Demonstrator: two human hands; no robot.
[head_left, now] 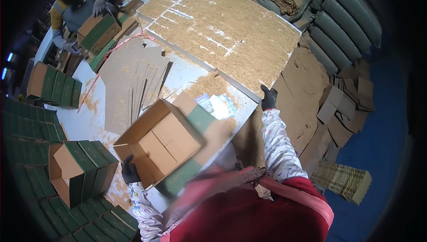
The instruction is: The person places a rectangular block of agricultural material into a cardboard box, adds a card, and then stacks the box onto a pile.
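Observation:
An open cardboard box, green and brown outside and with no contents showing, stands tilted on the table in front of me. My left hand, in a dark glove, is closed on its near left wall, a finger reaching inside over the rim. My right hand, also gloved, grips the near right corner of a wide, shallow white tray. Fine tan shavings fill that tray, with white patches showing through. Between the box and the tray lie blue-and-white printed packets.
Flat cardboard sheets lie beyond the box on the white table. Green-and-brown cartons are stacked at left. A co-worker handles a carton at far left. Full sacks and loose cardboard occupy the right.

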